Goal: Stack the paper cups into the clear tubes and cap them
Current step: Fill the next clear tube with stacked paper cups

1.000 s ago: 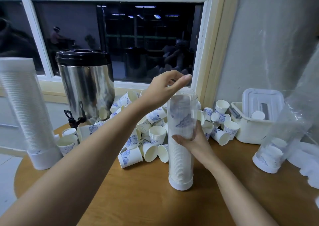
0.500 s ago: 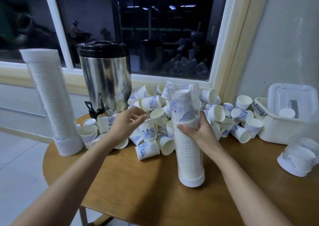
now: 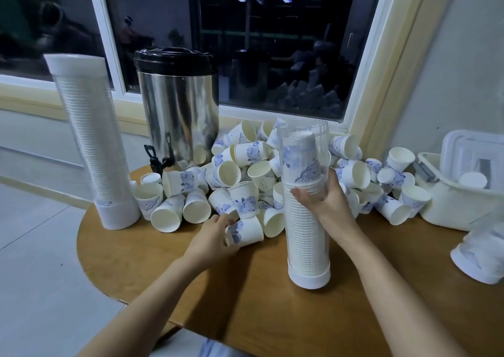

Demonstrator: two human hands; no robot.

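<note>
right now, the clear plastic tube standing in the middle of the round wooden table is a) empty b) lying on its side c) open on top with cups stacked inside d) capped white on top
c: the clear plastic tube stands upright on its white base, top rim bare, with a stack of white paper cups inside; only the tall tube at far left has a white top cap.
</note>
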